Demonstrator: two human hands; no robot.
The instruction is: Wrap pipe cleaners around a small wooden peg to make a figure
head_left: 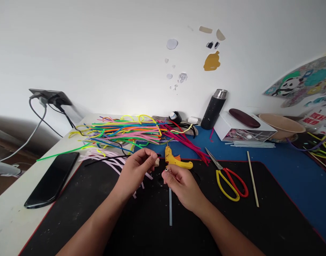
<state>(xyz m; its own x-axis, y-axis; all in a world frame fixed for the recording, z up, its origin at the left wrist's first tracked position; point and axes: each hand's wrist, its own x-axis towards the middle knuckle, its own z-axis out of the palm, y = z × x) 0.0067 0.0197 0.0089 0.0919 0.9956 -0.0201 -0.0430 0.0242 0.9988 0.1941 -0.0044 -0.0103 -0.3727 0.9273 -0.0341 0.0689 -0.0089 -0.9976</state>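
Note:
My left hand (pixel 136 170) is closed in a pinch, with a small pale piece (pixel 157 162) showing at its fingertips; its kind is unclear. A short gap to the right, my right hand (pixel 184 185) pinches a tiny whitish item (pixel 166 170), mostly hidden by the fingers. Just behind both hands lies a yellow glue gun (pixel 176 160), its nozzle pointing toward the wall. Below the right hand, a translucent glue stick (pixel 170 209) lies on the black mat (pixel 141 231). Pale pink pipe cleaners (pixel 113 158) lie beside and partly behind the left hand.
Many coloured pipe cleaners (pixel 131 129) are heaped at the back. Scissors (pixel 228 179) and a thin stick (pixel 252 179) lie right. A phone (pixel 52 179) lies left. A dark flask (pixel 214 108), white box (pixel 244 126) and bowl (pixel 281 124) stand along the wall.

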